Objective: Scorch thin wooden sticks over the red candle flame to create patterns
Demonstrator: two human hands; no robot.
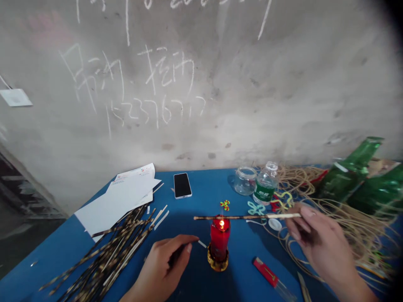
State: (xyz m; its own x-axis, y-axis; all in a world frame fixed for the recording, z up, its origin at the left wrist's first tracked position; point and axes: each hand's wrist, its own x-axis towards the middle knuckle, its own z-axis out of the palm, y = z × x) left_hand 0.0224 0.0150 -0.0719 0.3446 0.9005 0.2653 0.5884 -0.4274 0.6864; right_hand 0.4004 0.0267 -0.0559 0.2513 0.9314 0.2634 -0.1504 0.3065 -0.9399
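Note:
My right hand (325, 247) pinches the pale end of a thin wooden stick (242, 217), held level; most of its length is scorched dark brown. The middle of the stick crosses right at the flame of a red candle (220, 239) on a gold base. To the left of the candle is my left hand (166, 266), fingers curled, thumb and forefinger slightly apart with no object visible between them. A small white strip (202, 243) lies just by its forefinger tip. A pile of scorched sticks (116, 251) lies further left.
White papers (119, 201) and a phone (182, 185) lie at the back. A glass jar (244, 180) and a water bottle (266, 182) stand behind the stick. At right are coiled cord (340, 218) and green bottles (346, 176). A red lighter (267, 272) lies in front.

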